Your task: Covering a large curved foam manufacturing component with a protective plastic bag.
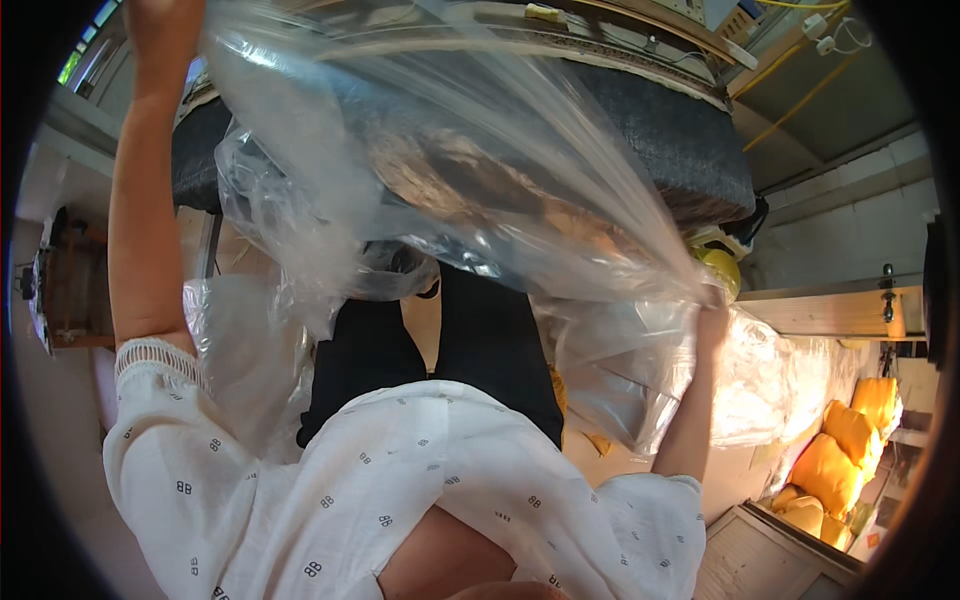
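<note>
A large clear plastic sheet (470, 190) is stretched slantwise in front of me, between my two raised hands. My left hand (165, 28) is at the top left, partly cut off by the picture's edge; the sheet's upper corner runs into it. Lower on the right, my right hand (711, 298) is closed around a gathered edge of the sheet, where tight folds come together. Loose plastic hangs down in crumples beside my legs on both sides. Behind the sheet lies a table covered in dark grey cloth (670, 150), seen blurred through the film.
More clear plastic (770, 380) is heaped on the right. Beyond it lie orange-yellow bundles (845, 450) near a pale wooden cabinet (765, 555). A wooden ledge (830, 312) runs along the right wall. Yellow cables (800, 105) and white plugs (820, 35) are at the upper right. Wooden furniture (80, 285) stands at left.
</note>
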The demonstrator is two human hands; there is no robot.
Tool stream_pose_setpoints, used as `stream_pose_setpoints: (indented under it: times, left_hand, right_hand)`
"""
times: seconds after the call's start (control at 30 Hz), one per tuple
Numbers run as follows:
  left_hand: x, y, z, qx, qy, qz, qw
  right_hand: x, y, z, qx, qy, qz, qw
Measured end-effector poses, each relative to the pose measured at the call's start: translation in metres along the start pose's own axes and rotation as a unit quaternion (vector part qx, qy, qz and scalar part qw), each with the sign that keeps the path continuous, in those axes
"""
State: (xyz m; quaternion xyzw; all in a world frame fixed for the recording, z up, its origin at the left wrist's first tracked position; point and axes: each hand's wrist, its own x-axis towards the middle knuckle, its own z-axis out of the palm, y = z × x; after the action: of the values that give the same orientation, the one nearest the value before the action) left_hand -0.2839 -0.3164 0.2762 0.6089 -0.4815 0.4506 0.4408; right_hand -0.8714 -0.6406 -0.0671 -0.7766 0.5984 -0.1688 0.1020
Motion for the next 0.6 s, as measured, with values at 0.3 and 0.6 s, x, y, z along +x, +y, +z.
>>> stream_pose_setpoints:
  times: [0.3,0.6]
  left_hand:
    - [-0.236,-0.303,-0.118,0.367,-0.371,-0.337,0.784]
    - [-0.299,-0.438,-0.247,0.503,-0.417,-0.243,0.716]
  right_hand:
    - [0.218,0.036,-0.212,-0.116,0.049,-0.242,0.962]
    - [0.168,-0.207,-0.077,-0.008,0.074,-0.2,0.977]
